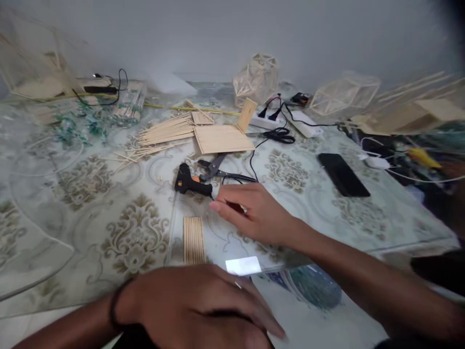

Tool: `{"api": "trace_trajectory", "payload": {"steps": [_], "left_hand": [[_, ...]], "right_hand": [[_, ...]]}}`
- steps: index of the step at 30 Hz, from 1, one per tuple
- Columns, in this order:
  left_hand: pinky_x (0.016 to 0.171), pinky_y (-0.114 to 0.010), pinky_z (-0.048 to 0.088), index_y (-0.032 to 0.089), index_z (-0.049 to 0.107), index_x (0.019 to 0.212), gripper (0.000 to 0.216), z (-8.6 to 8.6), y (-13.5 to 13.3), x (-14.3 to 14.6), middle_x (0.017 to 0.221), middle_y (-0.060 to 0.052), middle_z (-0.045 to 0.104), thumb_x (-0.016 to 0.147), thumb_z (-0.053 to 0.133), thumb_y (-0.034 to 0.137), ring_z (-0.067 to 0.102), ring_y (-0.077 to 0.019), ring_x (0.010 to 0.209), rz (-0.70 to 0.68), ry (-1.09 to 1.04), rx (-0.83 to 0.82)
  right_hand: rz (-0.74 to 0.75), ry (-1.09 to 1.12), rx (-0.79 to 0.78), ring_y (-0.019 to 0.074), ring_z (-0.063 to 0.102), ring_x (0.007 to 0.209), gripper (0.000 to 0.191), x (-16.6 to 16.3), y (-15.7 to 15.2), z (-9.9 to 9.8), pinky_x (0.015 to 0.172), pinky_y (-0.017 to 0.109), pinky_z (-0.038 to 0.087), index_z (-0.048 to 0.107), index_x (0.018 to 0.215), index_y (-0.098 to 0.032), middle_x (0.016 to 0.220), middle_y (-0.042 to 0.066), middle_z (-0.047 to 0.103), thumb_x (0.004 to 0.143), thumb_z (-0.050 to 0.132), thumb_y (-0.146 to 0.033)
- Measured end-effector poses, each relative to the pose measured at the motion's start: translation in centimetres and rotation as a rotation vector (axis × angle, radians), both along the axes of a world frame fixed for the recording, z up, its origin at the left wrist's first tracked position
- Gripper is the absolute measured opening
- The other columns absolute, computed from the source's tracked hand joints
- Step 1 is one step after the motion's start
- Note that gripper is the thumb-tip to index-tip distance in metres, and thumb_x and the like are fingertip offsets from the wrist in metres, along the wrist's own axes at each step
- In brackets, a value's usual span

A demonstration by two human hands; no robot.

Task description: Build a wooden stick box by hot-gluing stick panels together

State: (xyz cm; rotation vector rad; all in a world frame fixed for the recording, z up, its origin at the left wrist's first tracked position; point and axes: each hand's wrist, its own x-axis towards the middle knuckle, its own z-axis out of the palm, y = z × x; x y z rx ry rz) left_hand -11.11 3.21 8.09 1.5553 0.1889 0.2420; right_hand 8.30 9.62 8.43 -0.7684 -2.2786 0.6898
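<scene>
My right hand (pixel 250 208) reaches over the table, thumb and forefinger closed around the thin cord where it leaves the handle of a black glue gun (pixel 194 185). The glue gun lies on its side, with an orange trigger. Just behind it are dark-handled pliers (pixel 218 169), partly overlapped by cable. My left hand (pixel 203 305) is low in front, blurred, its fingers stretched out to the right; a tiny pale speck shows by its fingers, too small to name. Beyond that hand lies a flat panel of joined wooden sticks (pixel 193 238), its near end hidden.
Behind the tools are a wooden panel piece (pixel 221 138) with an upright part and loose sticks (pixel 167 130). A black phone (pixel 343 174) lies right. Power strips (pixel 265 121) with cables and stick-built frames (pixel 256 80) line the wall. Plastic-wrapped bundles (pixel 129 104) sit back left.
</scene>
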Motion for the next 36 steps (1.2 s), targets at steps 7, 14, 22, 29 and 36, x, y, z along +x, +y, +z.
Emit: {"api": "trace_trajectory", "payload": {"steps": [7, 14, 22, 29, 36], "left_hand": [[0.119, -0.053, 0.051, 0.025, 0.056, 0.147, 0.062, -0.5, 2.9, -8.0, 0.147, -0.012, 0.065, 0.092, 0.082, 0.039, 0.061, -0.0324, 0.138, 0.476, 0.442, 0.741], [0.117, -0.057, 0.045, 0.020, 0.043, 0.156, 0.095, -4.5, 3.9, -7.3, 0.148, -0.018, 0.060, 0.082, 0.091, 0.053, 0.056, -0.0381, 0.139, 0.449, 0.389, 0.896], [0.112, -0.059, 0.044, 0.007, 0.047, 0.150, 0.109, -5.2, 2.7, -7.0, 0.140, -0.023, 0.063, 0.069, 0.095, 0.062, 0.057, -0.0419, 0.128, 0.411, 0.514, 1.035], [0.110, -0.061, 0.048, 0.009, 0.047, 0.146, 0.083, -4.6, 2.1, -6.4, 0.137, -0.020, 0.062, 0.076, 0.087, 0.030, 0.059, -0.0401, 0.125, 0.465, 0.502, 0.980], [0.127, -0.050, 0.045, 0.014, 0.026, 0.162, 0.096, -3.7, 3.0, -7.9, 0.160, -0.022, 0.043, 0.084, 0.082, 0.027, 0.039, -0.0332, 0.156, 0.588, 0.300, 0.808]], "right_hand": [[-0.027, -0.250, -0.204, 0.0317, 0.059, 0.130, 0.070, 2.6, -3.6, -4.7, 0.108, 0.048, 0.054, 0.052, 0.146, -0.020, 0.139, 0.016, 0.064, 0.090, 0.089, -0.041], [0.001, -0.296, -0.238, 0.0381, 0.045, 0.148, 0.121, 1.6, -5.2, -7.1, 0.119, 0.059, 0.045, 0.025, 0.167, -0.027, 0.163, 0.019, 0.048, 0.075, 0.098, -0.055], [-0.032, -0.285, -0.186, 0.0400, 0.054, 0.133, 0.108, 0.4, -5.2, -7.9, 0.110, 0.062, 0.049, 0.032, 0.160, -0.023, 0.148, 0.019, 0.061, 0.077, 0.097, -0.043], [-0.026, -0.206, -0.196, 0.0393, 0.056, 0.131, 0.092, 0.3, -5.2, -7.4, 0.108, 0.060, 0.051, 0.039, 0.151, -0.023, 0.143, 0.018, 0.059, 0.078, 0.093, -0.038], [-0.054, -0.104, -0.167, 0.0343, 0.056, 0.135, 0.084, -0.8, -2.6, -4.2, 0.113, 0.053, 0.052, 0.043, 0.148, -0.025, 0.144, 0.016, 0.054, 0.080, 0.091, -0.034]]}}
